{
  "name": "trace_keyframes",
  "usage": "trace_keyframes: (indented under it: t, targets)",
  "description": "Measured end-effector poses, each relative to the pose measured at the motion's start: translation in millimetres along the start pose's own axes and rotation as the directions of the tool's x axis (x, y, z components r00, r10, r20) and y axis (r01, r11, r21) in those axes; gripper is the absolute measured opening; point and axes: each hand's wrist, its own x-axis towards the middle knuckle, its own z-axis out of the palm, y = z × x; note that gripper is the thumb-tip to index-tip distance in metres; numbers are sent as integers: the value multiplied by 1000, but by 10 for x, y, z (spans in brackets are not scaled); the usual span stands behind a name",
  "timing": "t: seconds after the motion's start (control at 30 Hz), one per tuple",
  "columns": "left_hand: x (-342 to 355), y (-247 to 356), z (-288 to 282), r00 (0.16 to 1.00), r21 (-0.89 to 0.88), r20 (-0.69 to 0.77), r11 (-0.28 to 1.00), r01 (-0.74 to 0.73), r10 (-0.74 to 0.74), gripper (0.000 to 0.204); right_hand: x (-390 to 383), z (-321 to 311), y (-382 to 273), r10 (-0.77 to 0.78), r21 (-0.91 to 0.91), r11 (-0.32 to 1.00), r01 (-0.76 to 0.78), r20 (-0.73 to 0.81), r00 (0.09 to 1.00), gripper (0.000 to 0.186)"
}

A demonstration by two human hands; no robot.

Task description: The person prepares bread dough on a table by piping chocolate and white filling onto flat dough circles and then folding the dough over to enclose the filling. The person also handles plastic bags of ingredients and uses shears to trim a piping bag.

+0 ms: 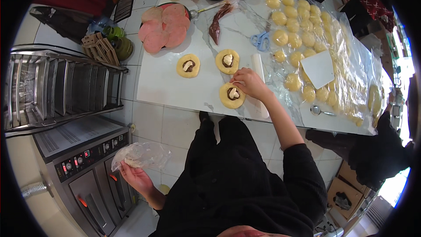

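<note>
My right hand [248,83] reaches over the table [162,92], fingers pinched on a small pale strip at the upper edge of the nearest dough round [224,101]. That round carries brown filling with a white dollop on top. Two more dough rounds, a middle one [220,65] and a left one [180,73], hold the same brown and white filling. Away from the table, low on the left, my left hand [137,179] grips a clear plastic bag [151,154] with whitish contents I cannot make out. A white rolling pin [264,105] lies partly behind my right hand.
Yellow dough balls [293,81] sit under clear plastic on the right, with a white scraper [318,69] on top. Blue scissors [260,41], a brown-filled piping bag [214,30] and pink rounds [163,28] lie farther back. An oven [94,158] stands at left; a person [372,145] at right.
</note>
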Motion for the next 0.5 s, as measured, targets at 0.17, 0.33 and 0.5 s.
trace_keyframes:
  t: [0.17, 0.33, 0.5]
  targets:
    - [88, 20, -115, 1000, -36, 15, 999, 5, -4, 19, 75, 13, 38, -23, -263, 963, 58, 135, 991, 7]
    - [214, 52, -226, 1000, -28, -14, 1000, 2, -3, 19, 100, 53, 77, -56, -346, 932, 110, 162, 985, 11]
    - [320, 32, -291, 1000, -12, -9, 1000, 12, -12, 19, 123, 90, 68, 31, -382, 924, 33, 160, 987, 7]
